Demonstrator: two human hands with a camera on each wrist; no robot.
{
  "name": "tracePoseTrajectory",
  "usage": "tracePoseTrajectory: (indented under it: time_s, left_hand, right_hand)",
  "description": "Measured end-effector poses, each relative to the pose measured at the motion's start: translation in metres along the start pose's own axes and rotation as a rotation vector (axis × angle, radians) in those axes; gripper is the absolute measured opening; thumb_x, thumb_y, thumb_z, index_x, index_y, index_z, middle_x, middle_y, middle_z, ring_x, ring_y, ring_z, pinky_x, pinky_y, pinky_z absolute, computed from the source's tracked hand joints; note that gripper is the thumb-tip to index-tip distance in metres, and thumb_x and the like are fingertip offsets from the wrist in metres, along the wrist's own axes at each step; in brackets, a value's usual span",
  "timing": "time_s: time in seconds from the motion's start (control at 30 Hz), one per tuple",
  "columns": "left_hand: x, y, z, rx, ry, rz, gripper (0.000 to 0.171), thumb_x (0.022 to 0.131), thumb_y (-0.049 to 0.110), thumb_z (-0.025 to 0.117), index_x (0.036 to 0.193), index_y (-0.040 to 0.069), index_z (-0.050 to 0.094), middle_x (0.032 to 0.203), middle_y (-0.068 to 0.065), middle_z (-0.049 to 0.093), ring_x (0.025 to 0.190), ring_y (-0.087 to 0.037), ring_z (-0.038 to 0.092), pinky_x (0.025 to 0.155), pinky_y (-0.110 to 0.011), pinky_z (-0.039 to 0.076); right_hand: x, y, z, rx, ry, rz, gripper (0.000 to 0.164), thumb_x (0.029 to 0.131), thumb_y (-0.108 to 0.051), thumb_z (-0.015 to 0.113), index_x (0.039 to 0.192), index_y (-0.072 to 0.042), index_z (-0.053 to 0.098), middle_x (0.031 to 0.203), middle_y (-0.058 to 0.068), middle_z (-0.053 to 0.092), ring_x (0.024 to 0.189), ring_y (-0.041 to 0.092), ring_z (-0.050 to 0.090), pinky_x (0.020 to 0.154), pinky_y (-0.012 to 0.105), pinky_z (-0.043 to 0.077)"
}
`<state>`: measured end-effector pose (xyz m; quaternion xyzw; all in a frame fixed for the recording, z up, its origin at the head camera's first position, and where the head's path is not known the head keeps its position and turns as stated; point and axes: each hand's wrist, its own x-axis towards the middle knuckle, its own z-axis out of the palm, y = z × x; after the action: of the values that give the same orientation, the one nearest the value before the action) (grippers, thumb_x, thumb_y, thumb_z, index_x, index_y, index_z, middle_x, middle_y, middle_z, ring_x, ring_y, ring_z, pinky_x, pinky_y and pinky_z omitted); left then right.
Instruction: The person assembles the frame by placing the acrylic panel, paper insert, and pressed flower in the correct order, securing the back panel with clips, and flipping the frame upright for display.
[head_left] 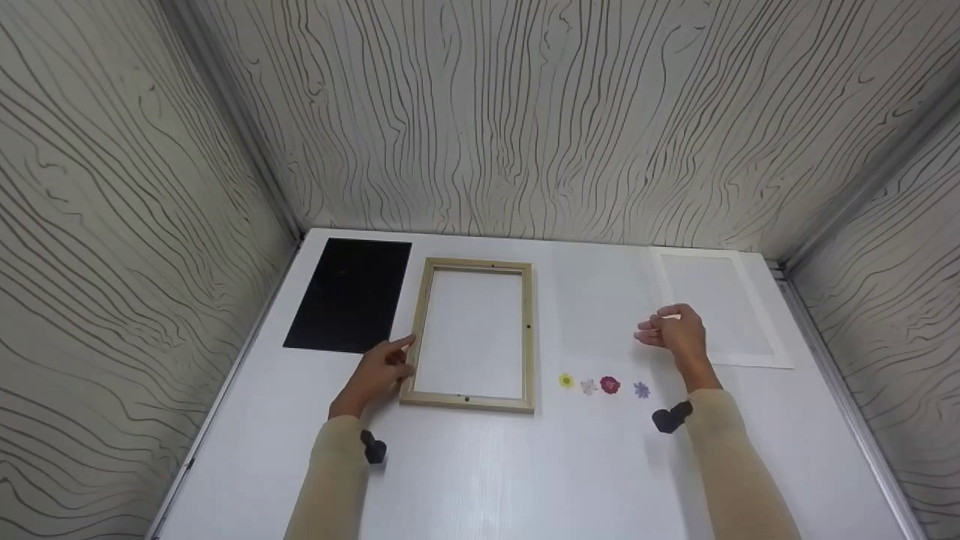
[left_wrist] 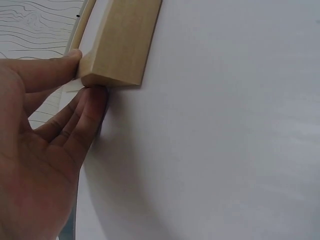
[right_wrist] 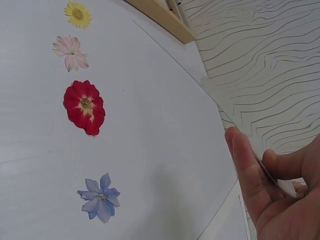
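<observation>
My left hand (head_left: pixel 379 371) holds the left side of a light wooden picture frame (head_left: pixel 529 330) between thumb and fingers. In the left wrist view, the thumb lies at one face of the frame's wood (left_wrist: pixel 122 45) and the other fingers at its lower edge. Over to the right, my right hand (head_left: pixel 679 334) pinches the edge of a clear thin sheet (head_left: pixel 600 300), its thumb on one side and fingers on the other. Pressed flowers lie in a row near that sheet: yellow (right_wrist: pixel 78 15), pale pink (right_wrist: pixel 71 52), red (right_wrist: pixel 85 107) and blue-violet (right_wrist: pixel 100 197).
A black rectangular panel (head_left: pixel 349 296) lies flat left of the frame. At the far right of the white table (head_left: pixel 465 480) is a white bordered mat (head_left: pixel 776 349). Wood-grain-patterned walls (head_left: pixel 480 112) stand behind and at both sides.
</observation>
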<state>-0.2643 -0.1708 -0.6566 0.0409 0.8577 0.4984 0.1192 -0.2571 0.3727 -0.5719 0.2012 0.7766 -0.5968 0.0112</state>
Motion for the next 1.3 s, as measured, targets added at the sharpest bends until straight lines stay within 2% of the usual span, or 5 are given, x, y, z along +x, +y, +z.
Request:
tracePoseTrajectory:
  time_s: [0.27, 0.7, 1.03, 1.3]
  left_hand:
    - [0.001, -0.001, 0.0, 0.006, 0.009, -0.004, 0.064, 0.092, 0.009, 0.076, 0.153, 0.018, 0.06, 0.111, -0.008, 0.064, 0.1, -0.021, 0.057, 0.089, -0.037, 0.052]
    - [0.002, -0.001, 0.0, 0.02, 0.025, 0.011, 0.063, 0.092, 0.01, 0.077, 0.152, 0.017, 0.061, 0.112, -0.008, 0.065, 0.1, -0.02, 0.058, 0.09, -0.038, 0.052]
    - [-0.001, 0.002, 0.0, -0.001, 0.012, -0.011, 0.063, 0.093, 0.011, 0.078, 0.153, 0.02, 0.06, 0.111, -0.007, 0.063, 0.1, -0.022, 0.057, 0.09, -0.039, 0.052]
    - [0.0, 0.001, 0.0, -0.001, 0.012, -0.01, 0.062, 0.094, 0.011, 0.078, 0.153, 0.019, 0.06, 0.112, -0.008, 0.064, 0.1, -0.021, 0.057, 0.089, -0.037, 0.052]
  right_hand:
    - [-0.001, -0.001, 0.0, 0.007, 0.011, -0.014, 0.027, 0.111, -0.01, 0.051, 0.136, 0.0, 0.048, 0.101, 0.007, 0.079, 0.081, 0.011, 0.08, 0.083, 0.029, 0.063]
    - [-0.006, -0.01, -0.003, 0.017, 0.002, -0.015, 0.029, 0.112, -0.011, 0.05, 0.139, 0.0, 0.046, 0.099, 0.004, 0.078, 0.082, 0.009, 0.08, 0.084, 0.026, 0.063]
    - [-0.01, -0.015, -0.006, 0.085, -0.005, -0.031, 0.022, 0.111, -0.01, 0.051, 0.132, -0.005, 0.048, 0.094, 0.0, 0.079, 0.084, 0.011, 0.08, 0.083, 0.026, 0.062]
    - [-0.014, -0.02, -0.007, 0.09, -0.006, -0.045, 0.018, 0.112, -0.01, 0.049, 0.13, -0.006, 0.049, 0.094, -0.003, 0.078, 0.085, 0.009, 0.08, 0.085, 0.025, 0.062]
